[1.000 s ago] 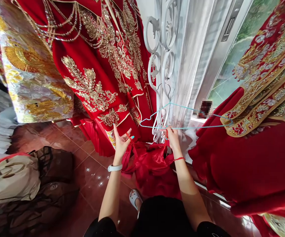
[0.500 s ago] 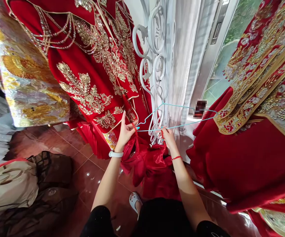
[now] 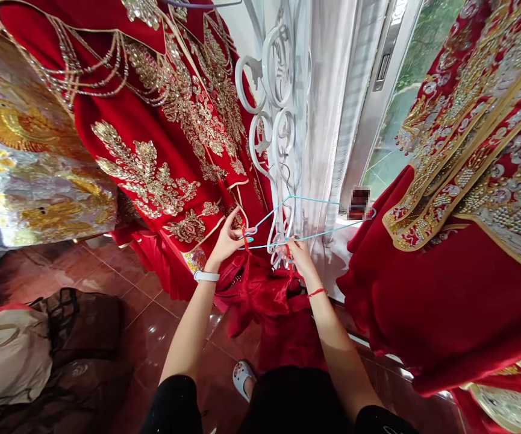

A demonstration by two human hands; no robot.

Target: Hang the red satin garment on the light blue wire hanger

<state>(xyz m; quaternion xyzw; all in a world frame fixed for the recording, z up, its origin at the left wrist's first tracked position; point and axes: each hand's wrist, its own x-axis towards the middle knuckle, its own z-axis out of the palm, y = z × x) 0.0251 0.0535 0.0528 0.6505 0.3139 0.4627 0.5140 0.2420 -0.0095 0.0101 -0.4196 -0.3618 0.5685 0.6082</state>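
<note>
A light blue wire hanger (image 3: 318,202) hangs from a white scrolled metal rack (image 3: 278,120). My left hand (image 3: 228,240) pinches a thin red strap at the hanger's left end. My right hand (image 3: 299,255) pinches another red strap against the hanger's lower wire. A plain red satin garment (image 3: 267,298) droops from those straps below both hands. A white watch sits on my left wrist and a red string on my right.
Red robes with gold embroidery hang at the left (image 3: 165,132) and right (image 3: 468,229). A gold and silver garment (image 3: 34,175) hangs far left. Bags (image 3: 38,355) lie on the reddish tiled floor (image 3: 152,325). A white curtain (image 3: 332,108) and a window frame stand behind the rack.
My left hand has risen from an open pose below the hanger to its left end and closed on the red strap. The view shifted slightly up and right.
</note>
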